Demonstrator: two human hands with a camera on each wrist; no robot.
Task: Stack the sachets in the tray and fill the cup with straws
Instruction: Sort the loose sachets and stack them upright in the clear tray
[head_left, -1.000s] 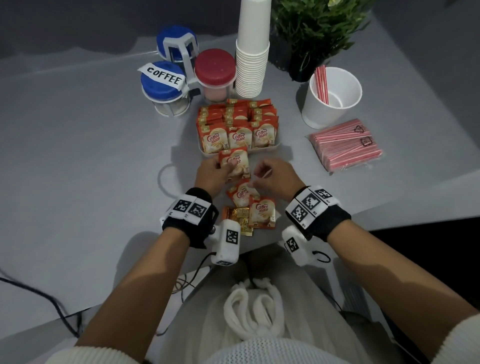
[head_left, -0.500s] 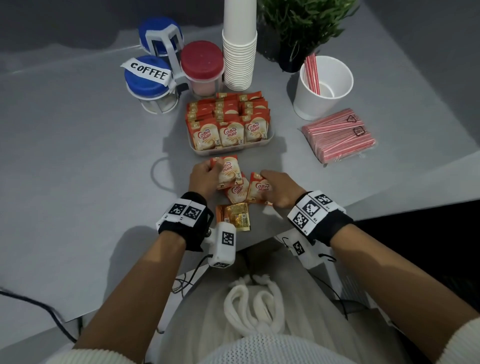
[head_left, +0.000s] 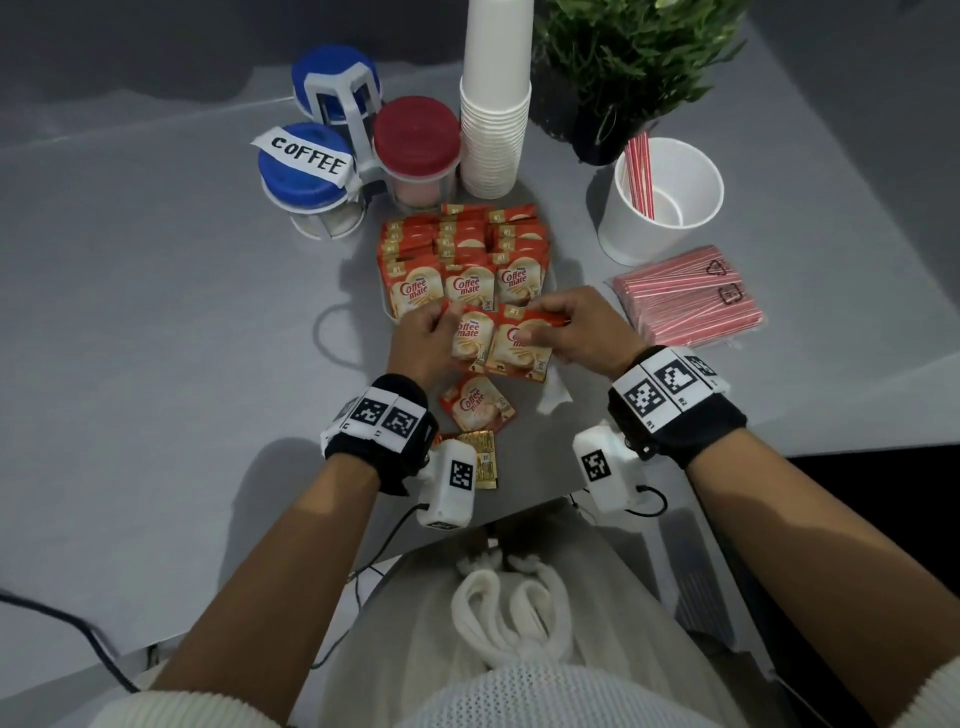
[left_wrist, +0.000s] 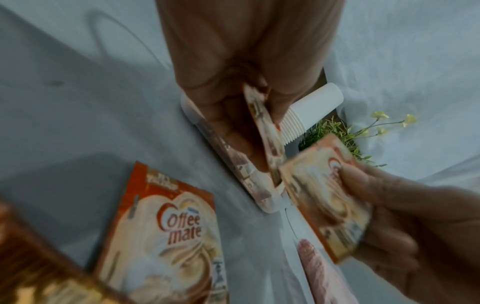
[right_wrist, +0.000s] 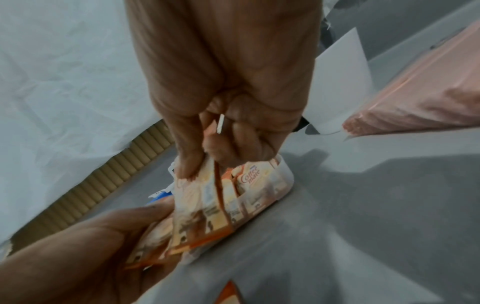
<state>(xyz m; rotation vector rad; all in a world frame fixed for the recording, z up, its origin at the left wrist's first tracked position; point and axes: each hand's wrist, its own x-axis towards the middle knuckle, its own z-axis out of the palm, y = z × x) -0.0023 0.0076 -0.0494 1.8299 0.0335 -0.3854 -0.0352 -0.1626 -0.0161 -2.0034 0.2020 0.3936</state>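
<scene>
Fingers (head_left: 451, 315) of the left hand (head_left: 423, 340) are curled round the top edge of one orange-and-cream creamer sachet (head_left: 470, 338), and the right hand (head_left: 582, 332) pinches the top edge of a second creamer sachet (head_left: 522, 353) between thumb and fingertips; both grasps are confirmed in the wrist views. The two sachets hang side by side, touching, just in front of the near rim of the shallow white plastic tray (left_wrist: 187, 107), which already carries three rows of upright sachets (head_left: 465, 249). Judged step: carrying this pair to the front of the tray. To do it well, the lower edges should be squared together, lowered in front of the nearest row with the printed faces towards the person like the rest, and let go only once the bottoms seat inside the rim; a slack pinch would probably let the thin packets twist. One more loose creamer sachet (head_left: 475, 408) lies flat on the grey worktop (head_left: 156, 338) below the hands, and a small gold sachet (head_left: 480, 460) sits nearer the edge, partly hidden by the wrist camera. Further right, the white paper cup (head_left: 660, 200) holds a few red-striped straws (head_left: 640, 174), with the clear packet of red-striped straws (head_left: 685, 299) lying just beside it, so that part of the task appears barely begun.
</scene>
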